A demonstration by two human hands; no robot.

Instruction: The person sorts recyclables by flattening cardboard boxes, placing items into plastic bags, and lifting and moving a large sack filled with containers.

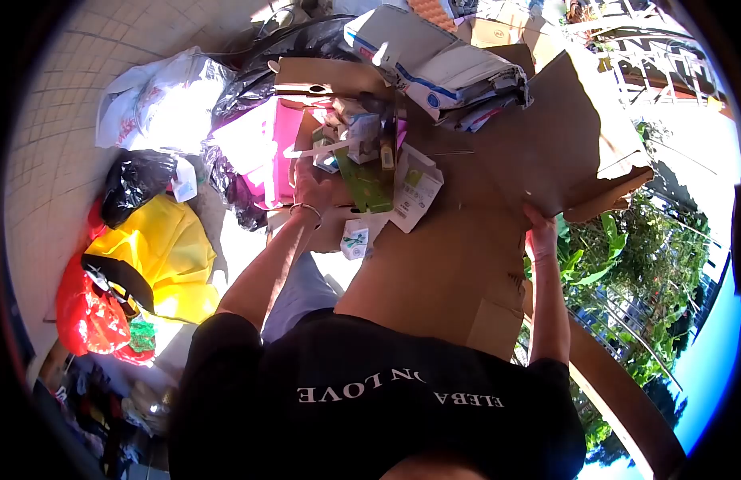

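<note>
A large flattened brown cardboard sheet [446, 264] lies in front of my body. Its right edge is pinched in my right hand [538, 230], with the thumb on top and the other fingers mostly hidden. My left hand [312, 190], with a bracelet at the wrist, grips the near left side of an open cardboard box [334, 78]; some of its fingers are out of sight. Inside this box are several small packages and a green carton [368, 182]. An opened white-and-green carton [417, 192] leans at the box's right side, and a small white box [356, 240] sits by its near edge.
Left of the box stand a pink container [254, 152], a white plastic bag [162, 100], a black bag [137, 186], a yellow bag [166, 252] and a red bag [86, 308]. Flattened white packaging [442, 72] lies at the back. Green plants [626, 264] grow on the right.
</note>
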